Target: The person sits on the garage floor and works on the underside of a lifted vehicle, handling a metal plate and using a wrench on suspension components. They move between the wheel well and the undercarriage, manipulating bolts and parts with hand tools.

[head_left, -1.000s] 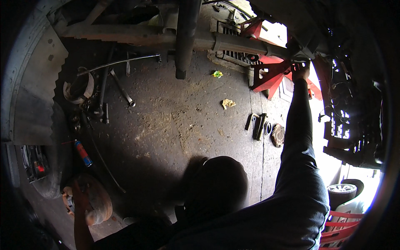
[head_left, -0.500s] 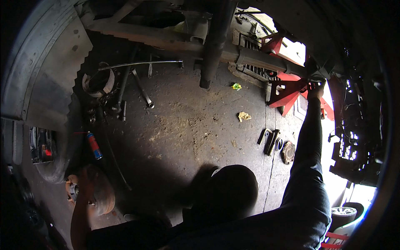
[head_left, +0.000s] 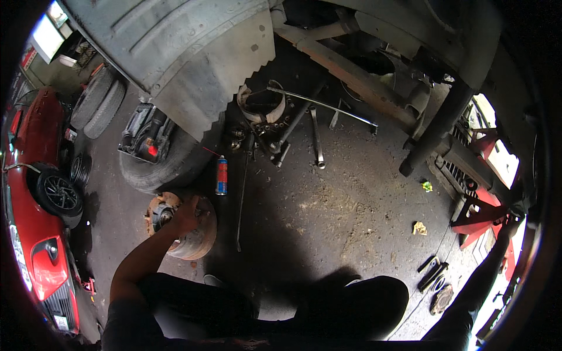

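The left hand (head_left: 185, 221) lies over the rusty drum (head_left: 203, 238), touching its upper face; the fingers look slightly parted, but I cannot tell whether they grip it. The right hand (head_left: 511, 227) is well to the right of the drum, stretched out to a red stand (head_left: 481, 221); it is small and shadowed there, so I cannot tell whether it is closed on anything. The drum sits on a dark, dirt-strewn floor (head_left: 269, 219). Just beyond it lies a large tyre (head_left: 190, 167) with a dark case (head_left: 143, 133) on top, and near its right side are a red and blue spray can (head_left: 221, 175) and a long thin rod (head_left: 242, 202). Farther off, beyond and right of the drum, lies a wrench (head_left: 317, 137). Well left of the drum stands a red car (head_left: 41, 137).
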Action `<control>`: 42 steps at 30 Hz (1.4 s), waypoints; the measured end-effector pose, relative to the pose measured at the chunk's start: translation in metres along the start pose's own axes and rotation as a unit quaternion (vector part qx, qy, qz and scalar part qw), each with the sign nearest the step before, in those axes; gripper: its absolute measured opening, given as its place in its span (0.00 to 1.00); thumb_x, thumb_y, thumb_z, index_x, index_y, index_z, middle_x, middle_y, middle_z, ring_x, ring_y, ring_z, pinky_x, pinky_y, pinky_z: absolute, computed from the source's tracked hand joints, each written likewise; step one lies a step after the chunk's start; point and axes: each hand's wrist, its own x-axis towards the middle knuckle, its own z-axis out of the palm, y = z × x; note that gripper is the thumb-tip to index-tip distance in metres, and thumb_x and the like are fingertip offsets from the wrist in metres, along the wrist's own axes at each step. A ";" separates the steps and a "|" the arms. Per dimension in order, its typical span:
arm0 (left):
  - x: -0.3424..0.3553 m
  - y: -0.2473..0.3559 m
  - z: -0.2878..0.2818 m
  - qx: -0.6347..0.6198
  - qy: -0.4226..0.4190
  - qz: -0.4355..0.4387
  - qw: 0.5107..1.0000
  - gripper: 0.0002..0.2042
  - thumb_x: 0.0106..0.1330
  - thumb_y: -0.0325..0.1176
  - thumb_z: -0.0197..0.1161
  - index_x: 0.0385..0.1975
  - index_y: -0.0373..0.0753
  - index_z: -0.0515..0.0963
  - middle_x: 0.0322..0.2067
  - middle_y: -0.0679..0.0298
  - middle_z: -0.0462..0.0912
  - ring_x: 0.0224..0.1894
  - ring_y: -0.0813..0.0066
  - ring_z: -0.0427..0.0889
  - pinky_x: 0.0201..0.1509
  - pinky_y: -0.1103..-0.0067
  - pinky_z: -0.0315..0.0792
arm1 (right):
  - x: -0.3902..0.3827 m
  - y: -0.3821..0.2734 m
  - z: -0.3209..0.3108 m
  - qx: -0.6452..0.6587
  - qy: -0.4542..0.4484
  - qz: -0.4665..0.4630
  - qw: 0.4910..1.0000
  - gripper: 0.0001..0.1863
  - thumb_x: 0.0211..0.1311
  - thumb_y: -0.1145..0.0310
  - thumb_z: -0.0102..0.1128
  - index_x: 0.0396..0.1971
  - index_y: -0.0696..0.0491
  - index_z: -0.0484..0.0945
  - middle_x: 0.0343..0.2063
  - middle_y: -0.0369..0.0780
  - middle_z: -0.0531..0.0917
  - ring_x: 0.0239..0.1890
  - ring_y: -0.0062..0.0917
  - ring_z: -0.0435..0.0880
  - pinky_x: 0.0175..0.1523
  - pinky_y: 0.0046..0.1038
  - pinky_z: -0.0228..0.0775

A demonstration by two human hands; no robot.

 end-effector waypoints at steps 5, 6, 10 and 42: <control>0.005 -0.005 0.005 0.047 0.011 0.027 0.998 0.31 0.64 0.45 0.69 0.61 0.34 0.66 0.56 0.39 0.72 0.62 0.41 0.73 0.66 0.60 0.69 | -0.007 -0.007 0.008 0.056 0.036 0.017 0.998 0.29 0.71 0.39 0.54 0.64 0.39 0.73 0.54 0.36 0.78 0.58 0.29 0.75 0.64 0.37 0.65; 0.006 -0.005 0.006 0.071 0.007 0.016 0.997 0.31 0.64 0.45 0.68 0.61 0.34 0.66 0.57 0.39 0.72 0.62 0.41 0.73 0.66 0.60 0.69 | -0.008 -0.007 0.009 0.065 -0.004 -0.001 0.998 0.28 0.71 0.40 0.54 0.63 0.39 0.73 0.54 0.36 0.78 0.58 0.28 0.75 0.64 0.36 0.65; 0.007 0.001 0.001 0.054 0.000 0.025 0.998 0.32 0.64 0.46 0.69 0.61 0.33 0.67 0.57 0.39 0.73 0.61 0.39 0.73 0.65 0.60 0.70 | -0.003 -0.006 0.009 0.098 0.021 0.018 0.995 0.25 0.71 0.43 0.55 0.61 0.40 0.73 0.54 0.35 0.77 0.57 0.28 0.75 0.64 0.34 0.66; 0.186 0.021 -0.223 0.225 0.432 -0.030 0.873 0.26 0.71 0.55 0.60 0.33 0.32 0.84 0.31 0.41 0.84 0.35 0.36 0.81 0.43 0.54 0.73 | 0.064 0.032 -0.057 0.039 -0.064 0.046 0.996 0.28 0.80 0.59 0.38 0.75 0.47 0.55 0.72 0.41 0.65 0.70 0.32 0.68 0.70 0.39 0.66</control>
